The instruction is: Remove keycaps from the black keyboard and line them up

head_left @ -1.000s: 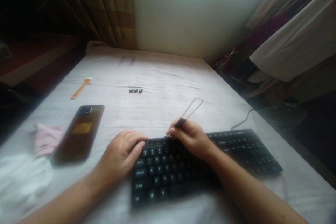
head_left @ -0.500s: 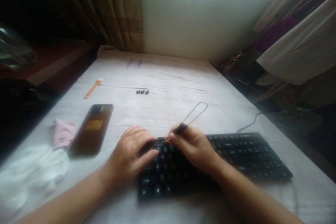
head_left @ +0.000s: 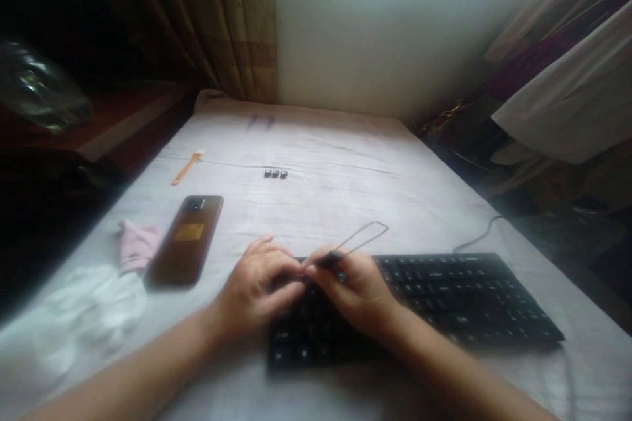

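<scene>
Presently, the black keyboard [head_left: 454, 299] lies flat on the pale sheet [head_left: 320, 197], set slightly askew, its left portion largely covered by both hands. The right hand [head_left: 358, 283] is clamped on a slim tool [head_left: 328, 258] with a dark grip and a thin wire loop, narrow and angular at its far end, pointing up and away to the right. The left hand [head_left: 261, 279] bends over the keyboard's upper left corner, thumb and forefinger close to the right hand's fingertips; whether it grips anything cannot be told, as the spot is hidden and blurred. Beyond the hands, three small dark blocks [head_left: 275, 173], glossy on top, sit in a short row, well apart from the keyboard. Left of these lies a flat brush [head_left: 185, 169] with an orange handle and pale bristles. Nearer, a brown phone [head_left: 187, 237] rests back upward, smooth and shiny, bearing a yellowish label; a crumpled pink cloth [head_left: 138, 247] adjoins its left edge, and a loose white cloth [head_left: 93, 309], softly bunched, lies closer to the viewer. A thin cable [head_left: 481, 235] curves behind the keyboard. The sheet shows fine creases; beyond it stand a plain wall [head_left: 355, 33] and a pleated, patterned curtain [head_left: 237, 26]. Fabrics [head_left: 582, 92] hang at right.
</scene>
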The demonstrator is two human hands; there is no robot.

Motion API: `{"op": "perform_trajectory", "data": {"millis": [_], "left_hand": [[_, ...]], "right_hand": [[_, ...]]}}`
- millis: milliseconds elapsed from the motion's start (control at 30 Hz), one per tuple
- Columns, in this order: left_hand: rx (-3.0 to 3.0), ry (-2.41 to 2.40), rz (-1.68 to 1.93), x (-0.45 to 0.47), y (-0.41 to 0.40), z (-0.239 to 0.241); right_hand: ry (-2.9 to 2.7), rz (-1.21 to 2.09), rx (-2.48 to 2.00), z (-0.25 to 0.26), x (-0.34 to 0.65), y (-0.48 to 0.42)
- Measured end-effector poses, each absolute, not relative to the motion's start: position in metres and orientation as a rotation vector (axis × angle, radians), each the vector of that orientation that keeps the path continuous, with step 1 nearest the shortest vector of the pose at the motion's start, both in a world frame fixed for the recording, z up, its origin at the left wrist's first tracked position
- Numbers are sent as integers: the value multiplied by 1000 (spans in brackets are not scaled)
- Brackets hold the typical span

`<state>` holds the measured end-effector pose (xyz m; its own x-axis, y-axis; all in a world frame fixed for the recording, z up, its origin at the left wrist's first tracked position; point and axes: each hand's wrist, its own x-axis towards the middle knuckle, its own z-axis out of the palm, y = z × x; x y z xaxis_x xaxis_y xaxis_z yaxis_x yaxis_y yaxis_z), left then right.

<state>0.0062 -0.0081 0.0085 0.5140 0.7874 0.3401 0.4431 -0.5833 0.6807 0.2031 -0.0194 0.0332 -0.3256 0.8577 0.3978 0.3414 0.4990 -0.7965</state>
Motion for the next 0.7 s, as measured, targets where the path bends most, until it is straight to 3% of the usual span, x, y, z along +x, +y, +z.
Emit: {"op": "perform_trajectory", "data": {"millis": [333,700], "left_hand": [[2058,1012,839,3,-3,5],[1872,1085,888,0,-2,6]], "right_hand": [[-1906,583,-923,35,205,-19],[-2390,-52,-920,27,225,-17]]}}
